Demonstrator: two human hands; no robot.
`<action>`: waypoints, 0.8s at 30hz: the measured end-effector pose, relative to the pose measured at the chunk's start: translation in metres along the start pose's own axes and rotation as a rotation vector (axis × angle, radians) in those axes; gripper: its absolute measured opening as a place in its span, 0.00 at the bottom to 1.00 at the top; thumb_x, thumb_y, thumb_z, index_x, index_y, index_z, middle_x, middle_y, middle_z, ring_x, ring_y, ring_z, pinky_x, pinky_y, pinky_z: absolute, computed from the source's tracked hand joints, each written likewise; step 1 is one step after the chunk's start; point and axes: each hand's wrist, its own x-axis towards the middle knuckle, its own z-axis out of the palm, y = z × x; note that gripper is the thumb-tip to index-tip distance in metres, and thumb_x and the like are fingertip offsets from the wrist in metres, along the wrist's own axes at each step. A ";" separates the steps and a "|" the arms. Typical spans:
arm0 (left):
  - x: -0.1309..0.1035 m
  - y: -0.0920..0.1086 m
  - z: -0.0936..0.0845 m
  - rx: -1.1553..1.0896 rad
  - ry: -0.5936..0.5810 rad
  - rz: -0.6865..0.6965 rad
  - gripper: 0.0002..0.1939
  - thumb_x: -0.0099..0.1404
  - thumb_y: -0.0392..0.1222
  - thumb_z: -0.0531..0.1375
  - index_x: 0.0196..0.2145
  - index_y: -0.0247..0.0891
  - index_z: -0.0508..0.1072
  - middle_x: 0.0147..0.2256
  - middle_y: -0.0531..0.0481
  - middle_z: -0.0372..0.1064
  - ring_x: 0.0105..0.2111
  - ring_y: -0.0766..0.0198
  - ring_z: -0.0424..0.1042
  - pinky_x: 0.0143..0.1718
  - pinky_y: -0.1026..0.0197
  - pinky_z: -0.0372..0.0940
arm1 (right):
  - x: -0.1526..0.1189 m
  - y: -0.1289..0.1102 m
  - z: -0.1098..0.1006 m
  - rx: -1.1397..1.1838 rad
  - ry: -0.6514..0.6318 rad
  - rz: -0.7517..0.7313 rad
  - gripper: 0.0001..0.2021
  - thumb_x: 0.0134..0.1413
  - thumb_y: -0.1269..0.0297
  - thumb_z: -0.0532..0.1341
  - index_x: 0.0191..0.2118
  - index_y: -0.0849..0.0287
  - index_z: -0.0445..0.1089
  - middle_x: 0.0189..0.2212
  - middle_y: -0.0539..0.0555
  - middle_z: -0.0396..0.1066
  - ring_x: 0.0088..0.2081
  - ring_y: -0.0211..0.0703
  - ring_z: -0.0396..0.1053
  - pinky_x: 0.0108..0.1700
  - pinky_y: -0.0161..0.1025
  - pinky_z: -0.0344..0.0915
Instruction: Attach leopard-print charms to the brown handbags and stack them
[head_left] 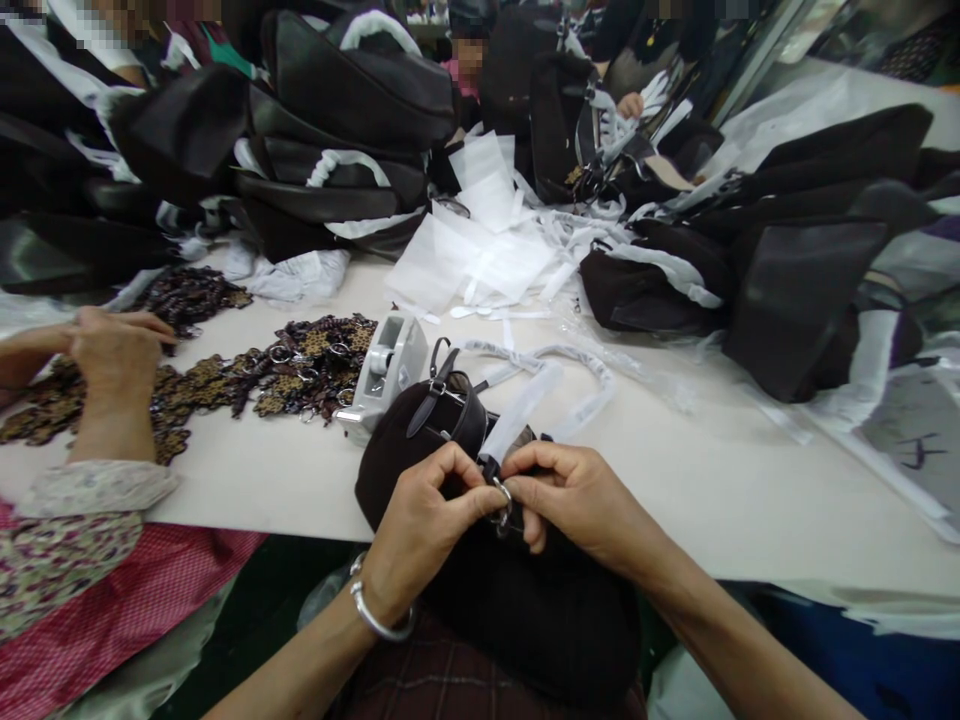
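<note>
**Dark bag overhanging the bench's near edge, metal ring being pinched**

The bench is carrying the bag's upper part at its near edge; the rest is hanging over the person's lap. Patterned charms are lying in a heap to the left, just beside a grey tape dispenser. A white-wrapped strap is running down to the ring. The left hand is closing thumb and forefinger on the ring's left side; the right hand is pinching opposite, thumb and forefinger nearly together. Working well probably means steadying one side, turning the ring gently with the other, and keeping the leather unscratched.
</note>
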 end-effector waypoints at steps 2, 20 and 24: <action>0.000 0.000 0.002 0.026 0.023 0.036 0.14 0.57 0.48 0.66 0.26 0.36 0.68 0.26 0.55 0.68 0.28 0.68 0.67 0.32 0.66 0.61 | 0.000 0.000 0.001 -0.048 0.008 -0.015 0.05 0.55 0.65 0.60 0.35 0.60 0.70 0.14 0.45 0.67 0.15 0.34 0.66 0.19 0.29 0.65; 0.017 0.019 0.000 0.273 0.073 0.652 0.05 0.65 0.35 0.60 0.39 0.41 0.74 0.42 0.51 0.72 0.48 0.62 0.67 0.53 0.58 0.59 | -0.005 0.006 0.011 -0.269 0.416 -0.626 0.05 0.65 0.68 0.52 0.37 0.56 0.63 0.43 0.54 0.64 0.45 0.43 0.67 0.48 0.42 0.63; 0.023 0.025 0.006 0.121 0.038 0.470 0.08 0.64 0.39 0.61 0.42 0.41 0.72 0.42 0.51 0.72 0.45 0.63 0.68 0.49 0.59 0.61 | -0.005 0.003 0.010 -0.283 0.449 -0.666 0.05 0.65 0.69 0.53 0.36 0.56 0.64 0.42 0.53 0.64 0.40 0.40 0.67 0.43 0.39 0.63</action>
